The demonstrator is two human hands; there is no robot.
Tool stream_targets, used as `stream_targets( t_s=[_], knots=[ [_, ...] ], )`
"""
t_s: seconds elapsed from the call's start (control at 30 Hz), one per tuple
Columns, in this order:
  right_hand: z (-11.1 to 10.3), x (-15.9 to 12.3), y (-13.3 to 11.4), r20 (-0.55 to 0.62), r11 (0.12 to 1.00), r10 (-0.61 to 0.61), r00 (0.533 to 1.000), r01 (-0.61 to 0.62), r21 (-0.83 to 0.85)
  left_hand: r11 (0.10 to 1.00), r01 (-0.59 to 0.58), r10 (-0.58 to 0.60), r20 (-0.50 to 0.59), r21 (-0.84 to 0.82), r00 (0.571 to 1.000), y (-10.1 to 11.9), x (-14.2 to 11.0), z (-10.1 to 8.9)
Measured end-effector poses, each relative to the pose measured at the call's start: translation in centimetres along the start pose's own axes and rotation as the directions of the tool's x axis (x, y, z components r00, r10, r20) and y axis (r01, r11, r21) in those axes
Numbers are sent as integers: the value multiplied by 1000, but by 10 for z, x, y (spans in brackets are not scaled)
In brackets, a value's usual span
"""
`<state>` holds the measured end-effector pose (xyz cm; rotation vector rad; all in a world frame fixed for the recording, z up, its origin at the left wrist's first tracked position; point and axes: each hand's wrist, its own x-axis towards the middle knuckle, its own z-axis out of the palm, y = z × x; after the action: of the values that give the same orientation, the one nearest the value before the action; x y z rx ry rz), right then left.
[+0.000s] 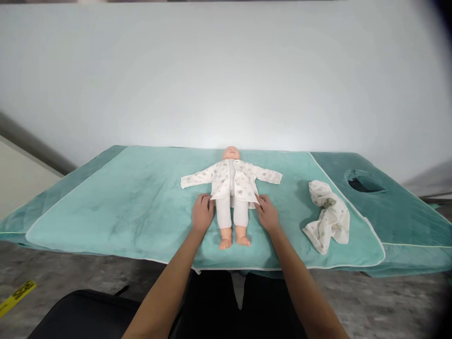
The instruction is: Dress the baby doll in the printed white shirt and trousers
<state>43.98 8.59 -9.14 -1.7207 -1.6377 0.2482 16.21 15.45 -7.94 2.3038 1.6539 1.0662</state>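
Observation:
A baby doll [231, 188] lies on its back on a teal towel [123, 207], head toward the wall. It wears white leggings and an open printed white jacket [243, 179] with sleeves spread out. My left hand [202, 213] rests by the doll's right hip, fingers curled and pinching the jacket's lower left hem. My right hand [266, 213] lies by the other hip, fingers pinched on the jacket's lower right hem.
A crumpled printed white garment [326, 216] lies on the towel to the right. The towel covers a massage table [406, 221] with a face hole [363, 181] at its right end. A plain white wall stands behind. A dark object [81, 313] sits low left.

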Motion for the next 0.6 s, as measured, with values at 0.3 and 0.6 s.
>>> stream_targets(
  t_s=[0.3, 0.6],
  knots=[
    [0, -6, 5, -150, 980, -197, 969, 198, -4, 995, -30, 24, -69, -96, 997, 1, 0, -4],
    [-8, -1, -11, -189, 952, -290, 938, 303, 43, 983, -114, 71, -279, -141, 958, 5, 4, -12]
  ],
)
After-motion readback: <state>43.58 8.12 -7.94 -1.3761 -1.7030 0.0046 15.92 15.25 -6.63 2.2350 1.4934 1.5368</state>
